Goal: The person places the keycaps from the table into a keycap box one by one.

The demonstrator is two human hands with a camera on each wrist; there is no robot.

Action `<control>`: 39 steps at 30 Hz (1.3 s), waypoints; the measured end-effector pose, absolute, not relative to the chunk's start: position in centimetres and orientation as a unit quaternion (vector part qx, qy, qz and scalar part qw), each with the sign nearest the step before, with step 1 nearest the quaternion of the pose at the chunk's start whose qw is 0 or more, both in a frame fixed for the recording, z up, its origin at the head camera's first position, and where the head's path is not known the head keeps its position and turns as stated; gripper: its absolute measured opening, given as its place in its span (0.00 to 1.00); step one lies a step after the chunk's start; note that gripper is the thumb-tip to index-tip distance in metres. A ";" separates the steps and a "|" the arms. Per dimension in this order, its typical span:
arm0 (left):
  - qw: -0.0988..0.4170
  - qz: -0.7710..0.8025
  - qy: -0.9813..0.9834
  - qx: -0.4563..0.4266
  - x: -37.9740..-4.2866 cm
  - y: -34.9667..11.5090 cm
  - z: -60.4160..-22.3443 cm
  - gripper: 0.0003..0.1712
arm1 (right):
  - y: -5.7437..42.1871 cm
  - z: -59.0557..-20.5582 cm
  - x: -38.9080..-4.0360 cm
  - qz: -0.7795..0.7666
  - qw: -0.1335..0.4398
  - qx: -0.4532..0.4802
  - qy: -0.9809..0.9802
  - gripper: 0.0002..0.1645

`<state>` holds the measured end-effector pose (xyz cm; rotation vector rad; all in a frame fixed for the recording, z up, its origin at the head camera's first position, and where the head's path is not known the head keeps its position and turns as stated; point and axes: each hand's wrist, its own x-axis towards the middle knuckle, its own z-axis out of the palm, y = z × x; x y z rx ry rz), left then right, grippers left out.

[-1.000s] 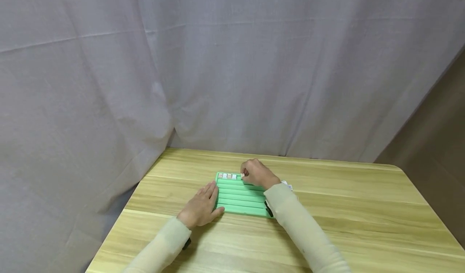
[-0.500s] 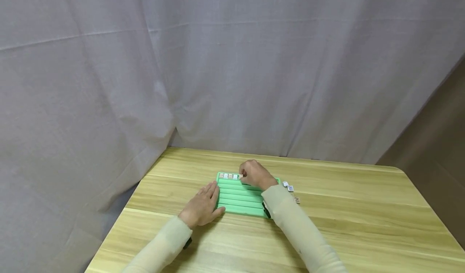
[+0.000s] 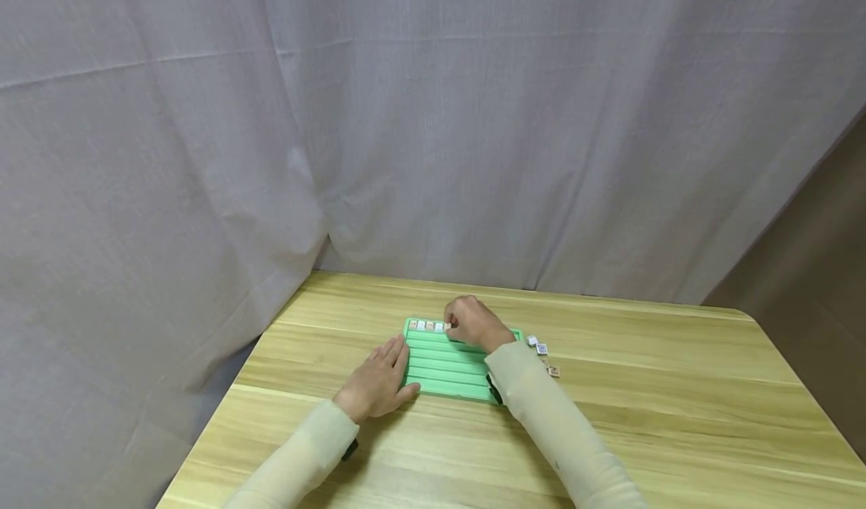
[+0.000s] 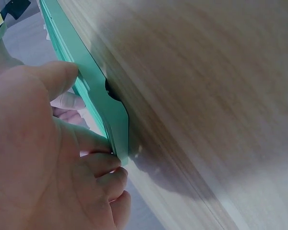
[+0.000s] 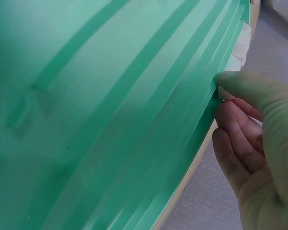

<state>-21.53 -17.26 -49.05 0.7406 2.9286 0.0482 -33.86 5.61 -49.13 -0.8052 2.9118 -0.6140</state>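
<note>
A green tray (image 3: 443,366) with stepped rows lies on the wooden table. At the left of its far row stand several small keycaps (image 3: 429,326), beige and white by turns. My right hand (image 3: 476,323) pinches a beige keycap (image 3: 447,327) between thumb and fingers at the right end of that line. In the right wrist view the thumb (image 5: 245,86) covers part of this keycap. My left hand (image 3: 376,380) lies against the tray's left side, fingers along the edge and thumb at the near corner; the left wrist view shows the fingertips touching the tray's rim (image 4: 116,124).
Several loose keycaps (image 3: 542,349) lie on the table (image 3: 663,389) to the right of the tray, partly behind the right sleeve (image 3: 541,396). A grey curtain (image 3: 433,156) hangs along the table's far and left sides.
My right hand has shifted slightly left, bringing the beige keycap up to the end of the line. More loose keycaps show beside the right sleeve. The left hand stays in place.
</note>
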 end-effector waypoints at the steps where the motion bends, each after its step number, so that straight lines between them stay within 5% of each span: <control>1: 0.060 0.016 0.968 0.244 -21.5 -17.3 -49.0 0.45 | 5.6 -49.1 -33.9 -0.199 0.030 -0.261 0.944 0.03; 17: 0.075 0.010 0.969 0.236 -21.6 -17.2 -48.9 0.46 | 5.7 -48.7 -33.6 -0.196 0.042 -0.278 0.939 0.01; 22: 0.082 0.009 0.969 0.233 -21.6 -17.1 -48.8 0.46 | 6.6 -47.8 -33.3 -0.194 0.038 -0.305 0.932 0.14; 28: 0.087 0.006 0.969 0.232 -21.8 -17.3 -48.9 0.47 | 8.8 -45.8 -32.8 -0.180 0.031 -0.327 0.927 0.02; 31: 0.086 0.004 0.969 0.233 -21.9 -17.3 -48.9 0.47 | 10.3 -45.0 -32.6 -0.174 0.025 -0.331 0.927 0.11; 39: 0.087 0.003 0.968 0.237 -21.9 -17.2 -48.8 0.47 | 15.2 -44.2 -32.0 -0.155 0.022 -0.327 0.932 0.12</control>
